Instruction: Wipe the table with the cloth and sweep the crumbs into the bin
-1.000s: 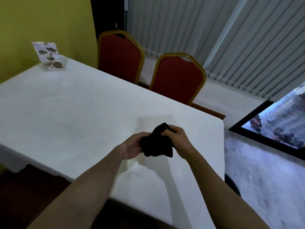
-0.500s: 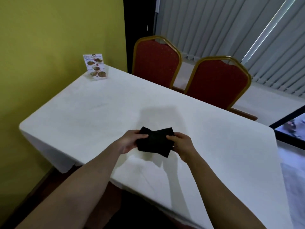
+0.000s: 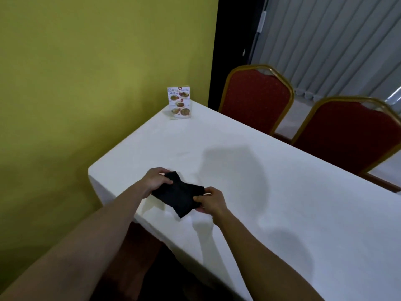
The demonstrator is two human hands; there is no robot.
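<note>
A black cloth (image 3: 179,195), folded flat, is stretched between both my hands just above the white-covered table (image 3: 271,192), near its front left corner. My left hand (image 3: 155,181) pinches the cloth's left end with thumb on top. My right hand (image 3: 211,202) grips its right end. One corner of the cloth hangs down toward the table's near edge. No crumbs or bin show in the head view.
A small menu card stand (image 3: 179,103) sits at the table's far left corner by the yellow wall (image 3: 97,72). Two red chairs with gold frames (image 3: 256,98) (image 3: 351,133) stand along the far side. Grey vertical blinds (image 3: 336,40) hang behind them.
My view has swung left, so the table's left end and the yellow wall now fill more of the frame. The cloth went from bunched to spread flat between both hands.
</note>
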